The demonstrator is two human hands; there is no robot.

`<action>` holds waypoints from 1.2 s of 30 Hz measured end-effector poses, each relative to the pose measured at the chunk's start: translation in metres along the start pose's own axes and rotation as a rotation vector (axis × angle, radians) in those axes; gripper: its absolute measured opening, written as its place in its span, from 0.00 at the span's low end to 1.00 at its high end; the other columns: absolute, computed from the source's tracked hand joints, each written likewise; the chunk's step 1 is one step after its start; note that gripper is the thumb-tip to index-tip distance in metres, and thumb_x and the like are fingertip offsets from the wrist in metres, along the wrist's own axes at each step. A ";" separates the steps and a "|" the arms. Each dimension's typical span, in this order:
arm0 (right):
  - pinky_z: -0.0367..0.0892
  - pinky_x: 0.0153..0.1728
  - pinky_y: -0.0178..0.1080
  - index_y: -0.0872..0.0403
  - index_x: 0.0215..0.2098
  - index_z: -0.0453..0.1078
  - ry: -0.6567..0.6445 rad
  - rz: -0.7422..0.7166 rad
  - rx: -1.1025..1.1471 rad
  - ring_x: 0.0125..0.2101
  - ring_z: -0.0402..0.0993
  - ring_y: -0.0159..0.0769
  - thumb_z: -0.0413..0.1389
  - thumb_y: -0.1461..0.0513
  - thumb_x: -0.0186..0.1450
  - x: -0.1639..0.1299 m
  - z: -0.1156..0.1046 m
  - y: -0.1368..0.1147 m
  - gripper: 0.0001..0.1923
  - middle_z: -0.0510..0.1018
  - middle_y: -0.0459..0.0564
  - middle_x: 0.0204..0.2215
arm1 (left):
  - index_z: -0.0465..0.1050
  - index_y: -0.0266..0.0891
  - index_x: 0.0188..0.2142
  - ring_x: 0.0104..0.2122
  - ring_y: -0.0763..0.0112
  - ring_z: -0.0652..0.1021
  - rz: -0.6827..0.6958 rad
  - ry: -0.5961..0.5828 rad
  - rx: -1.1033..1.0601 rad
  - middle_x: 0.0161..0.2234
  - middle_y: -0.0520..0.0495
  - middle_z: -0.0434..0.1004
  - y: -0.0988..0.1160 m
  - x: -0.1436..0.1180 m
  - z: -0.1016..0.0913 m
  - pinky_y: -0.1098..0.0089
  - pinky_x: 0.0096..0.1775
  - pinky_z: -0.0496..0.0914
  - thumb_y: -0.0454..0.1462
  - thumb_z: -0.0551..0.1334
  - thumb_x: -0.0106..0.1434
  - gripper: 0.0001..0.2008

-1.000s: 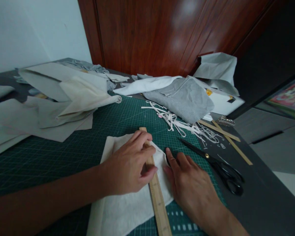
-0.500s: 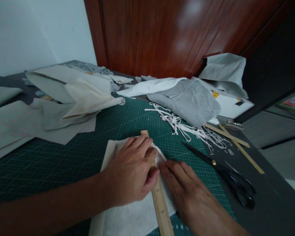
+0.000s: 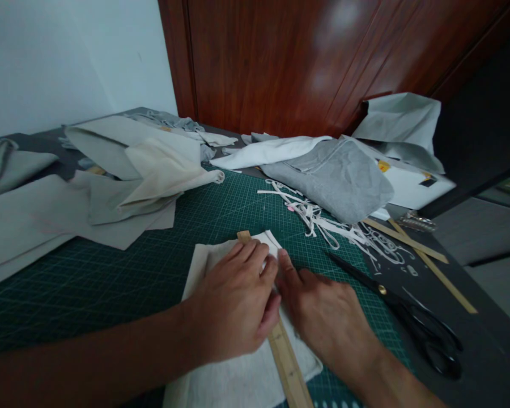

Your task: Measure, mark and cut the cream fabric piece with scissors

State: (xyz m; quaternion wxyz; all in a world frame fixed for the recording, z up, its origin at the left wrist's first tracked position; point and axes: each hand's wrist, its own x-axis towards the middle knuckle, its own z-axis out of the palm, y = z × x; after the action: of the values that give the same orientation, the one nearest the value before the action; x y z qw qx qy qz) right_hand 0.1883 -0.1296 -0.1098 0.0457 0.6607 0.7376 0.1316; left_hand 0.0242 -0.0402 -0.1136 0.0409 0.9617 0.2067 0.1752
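A piece of white cloth (image 3: 233, 379) lies on the green cutting mat (image 3: 238, 207), with a wooden ruler (image 3: 288, 358) lengthwise on top of it. My left hand (image 3: 238, 300) presses down over the ruler, its fingers bent and close together around the upper part. Beside it, my right hand (image 3: 329, 311) is at the cloth's right edge, index finger reaching forward and the other fingers curled under. That edge looks folded near the top corner. What lies beneath the right fingers is mostly hidden.
Black scissors (image 3: 382, 290) lie to the right, near two crossed wooden strips (image 3: 436, 269). Thin white fabric strips (image 3: 318, 218) are tangled beyond my hands. Folded grey cloth (image 3: 335, 178) sits at the back, and beige fabric pieces (image 3: 161, 175) are heaped on the left.
My right hand has slid forward along the cloth's edge and now has its index finger stretched. The left hand stays on the ruler. The whole view has shifted slightly.
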 end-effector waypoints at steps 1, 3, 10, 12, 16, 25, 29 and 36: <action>0.73 0.17 0.43 0.69 0.68 0.64 0.039 -0.001 0.003 0.23 0.81 0.47 0.55 0.70 0.67 -0.003 0.004 0.001 0.31 0.84 0.58 0.32 | 0.72 0.28 0.58 0.59 0.42 0.72 -0.006 -0.010 -0.018 0.56 0.29 0.74 -0.001 -0.001 0.001 0.45 0.62 0.66 0.42 0.54 0.69 0.25; 0.75 0.18 0.44 0.69 0.67 0.66 0.099 -0.016 0.031 0.25 0.81 0.47 0.56 0.70 0.65 -0.010 0.007 0.003 0.31 0.82 0.58 0.33 | 0.65 0.26 0.66 0.68 0.43 0.65 -0.003 -0.035 -0.049 0.67 0.27 0.66 -0.004 -0.001 0.005 0.47 0.68 0.60 0.43 0.54 0.70 0.30; 0.80 0.47 0.48 0.61 0.47 0.77 0.330 -0.437 0.275 0.43 0.79 0.48 0.46 0.71 0.75 -0.024 -0.006 0.011 0.17 0.83 0.58 0.42 | 0.56 0.32 0.73 0.76 0.57 0.49 0.067 -0.164 -0.137 0.76 0.37 0.47 -0.014 0.011 0.009 0.54 0.74 0.47 0.46 0.60 0.66 0.40; 0.80 0.44 0.42 0.58 0.46 0.76 0.274 -0.403 0.419 0.41 0.79 0.42 0.44 0.69 0.77 -0.028 -0.007 0.012 0.17 0.83 0.54 0.41 | 0.56 0.34 0.73 0.75 0.58 0.50 0.065 -0.167 -0.152 0.76 0.39 0.47 -0.015 0.014 0.009 0.54 0.74 0.47 0.47 0.61 0.65 0.41; 0.80 0.45 0.43 0.56 0.53 0.74 0.017 -0.272 0.671 0.42 0.78 0.41 0.49 0.67 0.76 -0.031 -0.008 0.023 0.13 0.80 0.54 0.43 | 0.57 0.34 0.72 0.75 0.59 0.51 0.102 -0.144 -0.159 0.75 0.39 0.49 -0.018 0.017 0.010 0.55 0.73 0.48 0.50 0.58 0.68 0.39; 0.60 0.67 0.53 0.47 0.67 0.69 -0.289 -0.256 0.702 0.67 0.58 0.51 0.67 0.45 0.65 -0.018 -0.014 0.082 0.36 0.68 0.53 0.67 | 0.58 0.33 0.72 0.75 0.57 0.52 0.227 -0.215 -0.120 0.75 0.35 0.49 -0.036 0.035 0.009 0.56 0.73 0.45 0.62 0.59 0.66 0.47; 0.46 0.72 0.61 0.43 0.74 0.58 -0.379 -0.189 0.675 0.74 0.43 0.56 0.66 0.36 0.58 -0.018 -0.008 0.089 0.53 0.55 0.49 0.76 | 0.55 0.33 0.73 0.75 0.59 0.52 0.267 -0.258 -0.110 0.76 0.38 0.49 -0.041 0.042 0.008 0.59 0.72 0.45 0.66 0.58 0.63 0.51; 0.40 0.73 0.63 0.44 0.78 0.45 -0.435 -0.139 0.707 0.76 0.34 0.58 0.64 0.33 0.58 -0.022 -0.010 0.090 0.60 0.47 0.48 0.78 | 0.61 0.32 0.70 0.75 0.46 0.49 0.238 -0.189 -0.022 0.74 0.31 0.52 -0.037 0.040 0.006 0.47 0.72 0.42 0.70 0.59 0.59 0.54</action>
State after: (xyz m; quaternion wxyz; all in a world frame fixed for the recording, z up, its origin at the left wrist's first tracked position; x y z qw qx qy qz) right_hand 0.2750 -0.1440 -0.0795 -0.0203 0.5968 0.7533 -0.2755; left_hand 0.0466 0.0100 -0.1118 0.0497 0.9911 0.0846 0.0900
